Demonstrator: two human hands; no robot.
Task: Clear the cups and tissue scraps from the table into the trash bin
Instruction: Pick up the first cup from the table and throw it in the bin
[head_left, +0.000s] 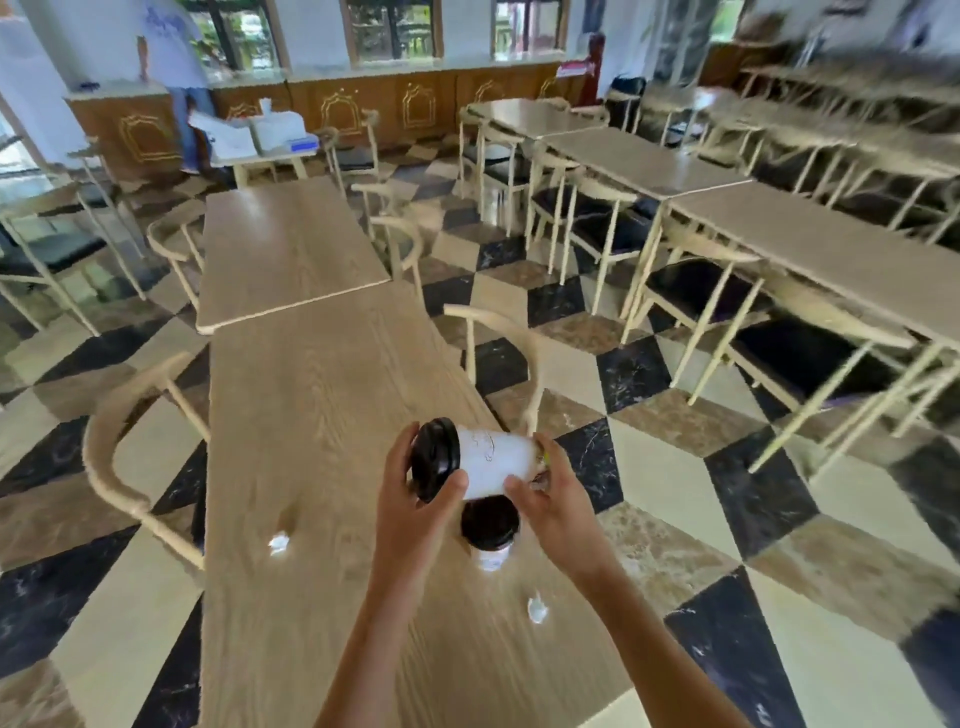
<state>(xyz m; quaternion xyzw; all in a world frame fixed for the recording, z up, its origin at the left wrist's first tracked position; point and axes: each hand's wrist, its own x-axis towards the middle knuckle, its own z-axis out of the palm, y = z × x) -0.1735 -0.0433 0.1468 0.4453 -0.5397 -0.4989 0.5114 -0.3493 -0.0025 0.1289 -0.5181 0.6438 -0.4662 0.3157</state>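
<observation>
From where I stand, the clearing looks barely begun. Nothing seems binned yet, and no trash bin shows anywhere in the room from this angle.

Going left to right: a crumpled tissue scrap (279, 543) lies on the wooden table (291, 426) at about nine o'clock from the hands, well apart from them. The left hand (415, 499) has fingers and thumb curled around the black lid end of a white paper cup (491, 460), pressing on it. That cup is lifted off the table and lies on its side, its long axis running roughly nine to three o'clock, lid toward nine, base toward three. The right hand (556, 499) cups the base end, fingers closed on it.

Directly beneath, at six o'clock, a second lidded cup (491, 532) stands upright on the table. Another tissue scrap (537, 609) sits at about five o'clock, near the table's right edge.

So one cup in hand; one cup and two scraps left.
</observation>
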